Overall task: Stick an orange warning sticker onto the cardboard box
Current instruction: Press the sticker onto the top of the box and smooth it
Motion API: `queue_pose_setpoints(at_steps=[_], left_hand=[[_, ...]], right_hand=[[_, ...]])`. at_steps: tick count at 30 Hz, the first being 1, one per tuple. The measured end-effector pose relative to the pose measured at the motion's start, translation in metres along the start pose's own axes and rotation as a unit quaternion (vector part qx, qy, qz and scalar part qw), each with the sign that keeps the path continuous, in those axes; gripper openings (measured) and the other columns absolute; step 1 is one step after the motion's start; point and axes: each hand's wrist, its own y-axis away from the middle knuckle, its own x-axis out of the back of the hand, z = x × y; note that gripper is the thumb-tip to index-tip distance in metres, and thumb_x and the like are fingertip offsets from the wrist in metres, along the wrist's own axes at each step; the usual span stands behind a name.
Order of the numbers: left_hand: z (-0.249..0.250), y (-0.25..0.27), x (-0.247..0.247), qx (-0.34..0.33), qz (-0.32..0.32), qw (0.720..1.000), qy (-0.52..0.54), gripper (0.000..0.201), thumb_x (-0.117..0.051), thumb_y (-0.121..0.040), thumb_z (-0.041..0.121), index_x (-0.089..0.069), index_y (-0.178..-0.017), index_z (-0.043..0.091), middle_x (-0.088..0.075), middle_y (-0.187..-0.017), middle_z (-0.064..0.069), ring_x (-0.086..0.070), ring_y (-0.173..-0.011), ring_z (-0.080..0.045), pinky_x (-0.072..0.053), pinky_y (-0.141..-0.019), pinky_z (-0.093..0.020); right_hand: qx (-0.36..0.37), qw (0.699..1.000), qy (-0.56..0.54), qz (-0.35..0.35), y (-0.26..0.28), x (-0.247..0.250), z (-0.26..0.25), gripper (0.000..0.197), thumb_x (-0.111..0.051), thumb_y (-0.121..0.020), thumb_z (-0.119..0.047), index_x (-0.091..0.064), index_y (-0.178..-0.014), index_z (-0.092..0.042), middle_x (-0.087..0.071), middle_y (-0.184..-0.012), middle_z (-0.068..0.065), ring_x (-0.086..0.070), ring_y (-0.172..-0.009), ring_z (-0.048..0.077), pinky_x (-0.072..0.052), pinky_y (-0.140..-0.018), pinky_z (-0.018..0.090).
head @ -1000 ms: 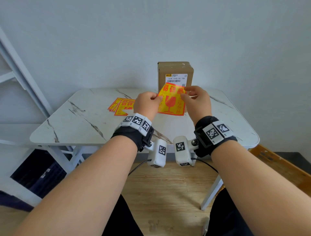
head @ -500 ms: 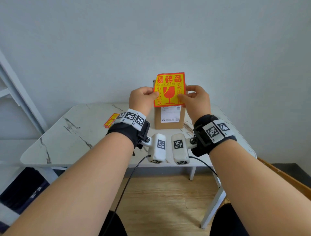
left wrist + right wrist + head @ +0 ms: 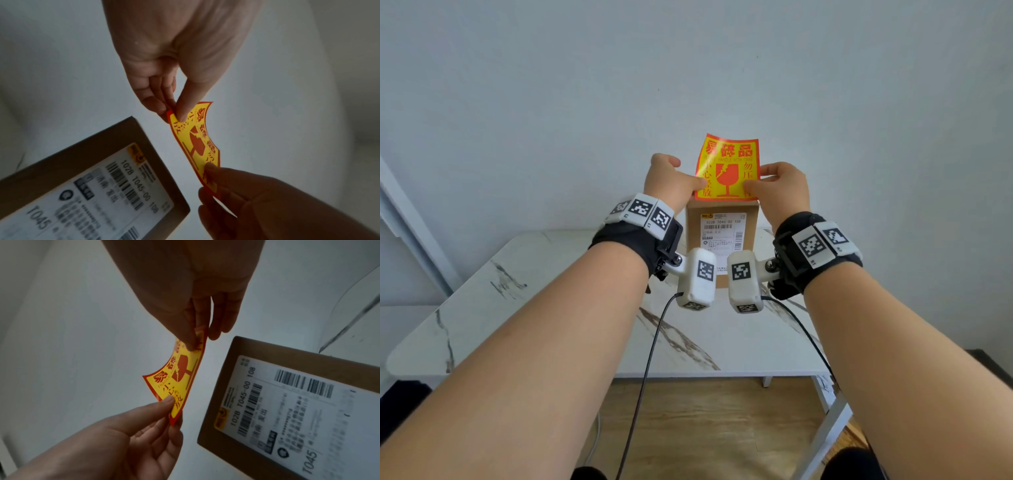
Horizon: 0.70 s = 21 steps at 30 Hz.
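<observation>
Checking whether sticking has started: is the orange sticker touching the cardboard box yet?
Apart. The left wrist view shows pale wall between the sticker and the box; the right wrist view shows the same gap. Both hands pinch it by its side edges.

Our head view looks forward and down over the desk, our wrist views sit close beneath the sticker, all sharing it beside the box

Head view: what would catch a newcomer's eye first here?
The orange and yellow sticker, held up in the air in front of the pale wall, stands out most. The left hand and right hand pinch its two side edges. Just below it stands the cardboard box, upright on the marble table, with a white shipping label on its front.
</observation>
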Motion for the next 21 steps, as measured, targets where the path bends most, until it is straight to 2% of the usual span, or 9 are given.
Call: queue_pose_setpoints(at_steps=[3,8,11,12,13,14,15,17,21], left_hand=[[-0.002,-0.007,-0.005,0.002,0.015,1.000,-0.028,0.059,-0.075,-0.078,0.017,-0.043,-0.127,0.007,-0.068,-0.111,-0.016,-0.072,-0.093,-0.032,-0.056,-0.089,-0.042],[-0.012,-0.018,-0.010,0.011,0.025,0.998,-0.057,0.060,-0.075,-0.077,0.018,-0.045,-0.128,0.007,-0.065,-0.115,-0.014,-0.070,-0.096,-0.030,-0.056,-0.089,-0.042],[-0.015,-0.022,-0.011,0.027,0.015,0.998,-0.054,0.058,-0.075,-0.075,0.017,-0.049,-0.125,0.005,-0.065,-0.113,-0.014,-0.069,-0.098,-0.029,-0.056,-0.090,-0.040],[-0.015,-0.023,-0.011,0.026,0.011,0.998,-0.052,0.047,-0.074,-0.074,0.016,-0.055,-0.115,0.006,-0.064,-0.107,-0.014,-0.068,-0.094,-0.028,-0.055,-0.089,-0.036],[-0.015,-0.023,-0.011,0.026,0.008,0.998,-0.057,0.027,-0.074,-0.073,0.015,-0.058,-0.094,0.010,-0.061,-0.097,-0.013,-0.064,-0.085,-0.026,-0.053,-0.084,-0.031],[-0.015,-0.024,-0.012,0.025,0.009,0.998,-0.062,0.024,-0.073,-0.071,0.014,-0.050,-0.072,0.017,-0.053,-0.088,-0.012,-0.055,-0.078,-0.022,-0.047,-0.077,-0.028],[-0.017,-0.027,-0.013,0.028,0.007,0.998,-0.063,0.040,-0.073,-0.070,0.013,-0.035,-0.060,0.022,-0.047,-0.085,-0.009,-0.048,-0.075,-0.020,-0.041,-0.072,-0.028],[-0.019,-0.029,-0.015,0.026,0.007,0.997,-0.069,0.053,-0.072,-0.068,0.013,-0.022,-0.058,0.026,-0.043,-0.085,-0.006,-0.044,-0.075,-0.017,-0.037,-0.069,-0.031],[-0.022,-0.031,-0.016,0.027,0.002,0.996,-0.079,0.051,-0.071,-0.068,0.013,-0.022,-0.058,0.026,-0.048,-0.080,-0.009,-0.050,-0.072,-0.018,-0.042,-0.070,-0.031]], right_hand=[[-0.013,1.000,0.010,0.000,-0.005,-0.003,0.005,0.043,-0.069,-0.081,-0.012,-0.055,-0.122,-0.015,-0.070,-0.101,0.006,-0.070,-0.091,0.021,-0.056,-0.082,0.035],[0.000,0.997,0.074,-0.016,-0.009,-0.008,0.007,0.043,-0.066,-0.084,-0.016,-0.052,-0.125,-0.017,-0.059,-0.078,-0.009,-0.068,-0.091,0.020,-0.056,-0.085,0.038],[0.003,0.994,0.111,-0.025,-0.013,-0.009,0.008,0.042,-0.064,-0.085,-0.016,-0.052,-0.125,-0.016,-0.063,-0.091,-0.003,-0.068,-0.092,0.021,-0.056,-0.084,0.038],[0.003,0.993,0.115,-0.026,-0.014,-0.009,0.008,0.041,-0.064,-0.085,-0.016,-0.053,-0.124,-0.016,-0.064,-0.095,-0.001,-0.068,-0.092,0.021,-0.056,-0.083,0.038],[0.003,0.993,0.118,-0.026,-0.015,-0.009,0.009,0.040,-0.064,-0.085,-0.016,-0.054,-0.123,-0.016,-0.064,-0.097,0.000,-0.068,-0.091,0.021,-0.056,-0.082,0.037],[0.003,0.992,0.120,-0.026,-0.016,-0.009,0.009,0.039,-0.064,-0.085,-0.015,-0.054,-0.123,-0.016,-0.066,-0.100,0.001,-0.068,-0.091,0.021,-0.056,-0.080,0.036],[0.003,0.992,0.123,-0.027,-0.016,-0.008,0.009,0.039,-0.064,-0.085,-0.015,-0.054,-0.122,-0.016,-0.067,-0.103,0.003,-0.067,-0.090,0.021,-0.055,-0.079,0.035],[0.003,0.991,0.127,-0.029,-0.017,-0.008,0.010,0.038,-0.064,-0.084,-0.016,-0.054,-0.122,-0.016,-0.068,-0.108,0.005,-0.066,-0.087,0.020,-0.054,-0.076,0.033],[0.006,0.991,0.134,-0.031,-0.018,-0.011,0.011,0.038,-0.064,-0.084,-0.016,-0.055,-0.121,-0.016,-0.069,-0.110,0.004,-0.065,-0.087,0.019,-0.053,-0.076,0.031]])
